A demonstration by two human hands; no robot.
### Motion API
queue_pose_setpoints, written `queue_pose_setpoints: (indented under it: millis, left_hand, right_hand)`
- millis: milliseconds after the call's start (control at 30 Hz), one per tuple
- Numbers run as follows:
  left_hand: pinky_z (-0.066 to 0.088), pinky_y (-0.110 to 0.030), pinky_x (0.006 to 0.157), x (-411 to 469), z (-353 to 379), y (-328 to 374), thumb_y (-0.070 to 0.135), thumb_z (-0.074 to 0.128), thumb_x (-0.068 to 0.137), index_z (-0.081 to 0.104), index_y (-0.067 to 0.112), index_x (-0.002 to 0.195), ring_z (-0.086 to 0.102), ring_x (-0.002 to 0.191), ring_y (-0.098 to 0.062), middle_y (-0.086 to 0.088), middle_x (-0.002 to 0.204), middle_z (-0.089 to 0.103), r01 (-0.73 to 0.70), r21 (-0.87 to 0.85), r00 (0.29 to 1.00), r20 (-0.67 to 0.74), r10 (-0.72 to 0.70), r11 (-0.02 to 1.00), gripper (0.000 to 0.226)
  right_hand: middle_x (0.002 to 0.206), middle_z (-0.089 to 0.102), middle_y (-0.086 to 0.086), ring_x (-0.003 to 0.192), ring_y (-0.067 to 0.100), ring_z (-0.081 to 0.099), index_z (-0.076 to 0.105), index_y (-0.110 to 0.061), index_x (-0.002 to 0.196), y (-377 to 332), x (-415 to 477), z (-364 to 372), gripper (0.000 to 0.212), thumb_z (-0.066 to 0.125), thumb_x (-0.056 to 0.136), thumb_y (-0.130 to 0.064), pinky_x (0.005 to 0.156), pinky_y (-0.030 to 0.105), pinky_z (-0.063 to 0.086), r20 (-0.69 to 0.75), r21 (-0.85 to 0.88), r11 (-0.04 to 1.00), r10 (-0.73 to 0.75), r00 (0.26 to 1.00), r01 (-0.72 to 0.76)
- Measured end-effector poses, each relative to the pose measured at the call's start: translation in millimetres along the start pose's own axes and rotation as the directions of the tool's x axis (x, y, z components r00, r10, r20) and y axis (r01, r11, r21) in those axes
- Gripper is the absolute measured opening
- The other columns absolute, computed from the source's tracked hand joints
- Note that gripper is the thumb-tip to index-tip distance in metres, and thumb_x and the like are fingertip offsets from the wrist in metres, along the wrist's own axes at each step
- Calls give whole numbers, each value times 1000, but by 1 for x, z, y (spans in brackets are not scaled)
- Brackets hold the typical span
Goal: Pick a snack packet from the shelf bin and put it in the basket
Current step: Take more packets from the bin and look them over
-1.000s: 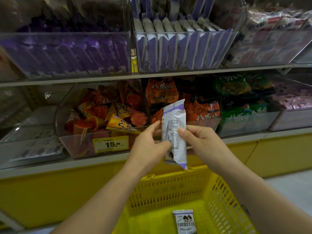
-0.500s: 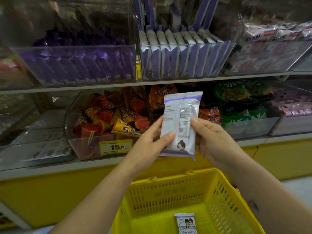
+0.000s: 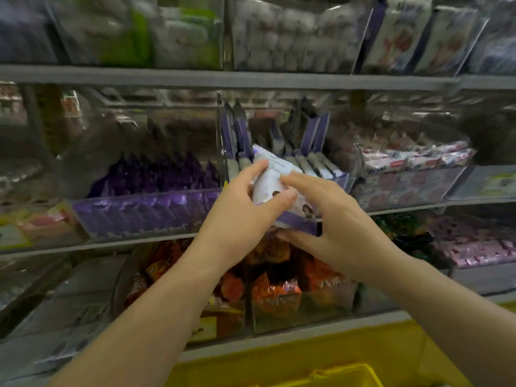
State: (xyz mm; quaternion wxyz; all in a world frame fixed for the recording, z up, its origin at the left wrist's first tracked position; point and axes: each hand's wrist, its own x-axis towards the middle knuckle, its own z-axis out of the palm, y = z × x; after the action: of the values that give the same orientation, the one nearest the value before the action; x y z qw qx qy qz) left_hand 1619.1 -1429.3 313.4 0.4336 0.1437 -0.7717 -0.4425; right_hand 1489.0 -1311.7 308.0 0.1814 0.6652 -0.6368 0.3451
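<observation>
Evidently, the white-and-purple snack packet (image 3: 269, 181) was held at the front of the clear shelf bin (image 3: 342, 177) — left hand (image 3: 240, 216) and right hand (image 3: 335, 227) both pinching it, probably steadying limp film — well above the yellow basket (image 3: 349, 371).

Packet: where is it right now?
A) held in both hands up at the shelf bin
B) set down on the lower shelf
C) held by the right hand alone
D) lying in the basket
A: the left hand and the right hand both grip the packet in front of the bin of upright purple-white packs, well above the basket rim.
</observation>
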Motion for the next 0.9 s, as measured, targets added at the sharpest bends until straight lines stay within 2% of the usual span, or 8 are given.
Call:
queue_pose_setpoints:
  millis: [67,167,300,500,633,700,767,900]
  left_hand:
    - [57,-23,82,15,-1,12,43,73,79,44,42,139,65,106,-3,8,132,59,-35,-4,999,36,35,999,67]
    - [54,-30,92,40,-3,25,42,69,84,47,45,136,60,113,-5,12,127,60,-100,130,995,30,97,986,56]
    - [49,-13,85,83,-7,33,44,60,90,47,45,136,58,106,3,18,120,60,-179,355,980,-13,196,917,48]
    - [47,-22,84,145,-16,34,40,54,95,50,34,136,62,108,-12,3,120,67,-210,646,973,67,219,734,41]
    - [52,-32,81,170,-16,30,43,49,96,57,36,118,66,97,-21,2,105,70,-184,796,975,73,210,577,25]
    - [55,-34,79,182,-16,26,39,50,96,62,32,109,68,89,-23,1,99,70,-161,824,983,85,162,543,19]
    - [54,-34,84,197,-12,21,36,51,95,65,31,107,66,96,-25,-1,105,68,-141,875,989,108,97,463,19]
    - [40,-32,86,227,4,7,40,45,99,60,30,110,56,113,-27,-5,120,63,-115,963,992,97,84,245,22]
  right_hand:
    - [145,44,-13,133,3,39,32,-31,147,6,18,-7,70,68,87,-31,106,16,32,-30,42,999,-8,1000,10]
    - [141,47,-18,124,-5,45,25,-35,149,17,48,-11,71,64,91,-27,97,6,35,-25,126,992,-15,1000,18]
    - [122,55,-25,104,-18,51,28,-38,147,35,92,-11,70,66,89,-30,87,-1,38,-77,200,980,-10,997,26]
    - [113,66,-19,101,-9,61,41,-35,138,67,144,4,61,70,85,-34,87,10,48,-132,255,967,23,991,12]
    - [121,63,-16,107,-6,59,39,-32,141,88,168,12,68,73,82,-38,91,10,46,-78,256,966,62,995,-40]
    - [126,60,-14,114,-1,57,39,-31,141,99,176,11,68,72,82,-39,93,11,43,-12,184,981,62,998,-58]
    - [129,58,-12,118,2,53,44,-31,138,111,180,9,61,70,84,-35,95,10,39,6,64,997,37,999,-37]
    - [129,58,4,118,25,54,51,-20,131,134,180,13,43,57,90,-29,96,35,46,83,-186,981,76,994,-59]
